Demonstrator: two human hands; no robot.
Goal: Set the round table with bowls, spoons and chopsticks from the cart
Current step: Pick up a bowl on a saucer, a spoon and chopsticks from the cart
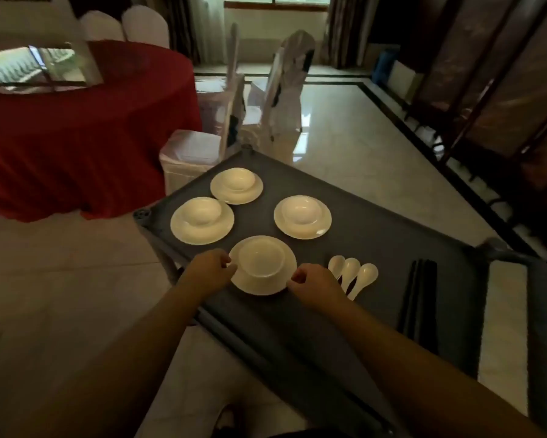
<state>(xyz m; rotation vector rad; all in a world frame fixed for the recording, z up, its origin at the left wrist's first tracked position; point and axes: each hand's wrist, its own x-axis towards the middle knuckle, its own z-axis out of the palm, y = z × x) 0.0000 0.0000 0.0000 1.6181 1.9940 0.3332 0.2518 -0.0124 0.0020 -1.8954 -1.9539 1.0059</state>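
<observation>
A grey cart (376, 235) stands in front of me with several white plates, each bearing a white bowl. The nearest plate (259, 284) carries a bowl (261, 256). My left hand (210, 268) pinches that plate's left rim, and my right hand (311, 284) pinches its right rim. Three white spoons (352, 273) lie just right of my right hand. Black chopsticks (419, 295) lie further right on the cart. The round table (76, 121), draped in red cloth, is at the upper left.
A glass turntable (41, 69) sits on the round table. White-covered chairs (285, 90) stand between the table and the cart, one seat (190, 150) close to the cart's far corner. A dark folding screen (487, 90) lines the right side. Glossy floor lies around.
</observation>
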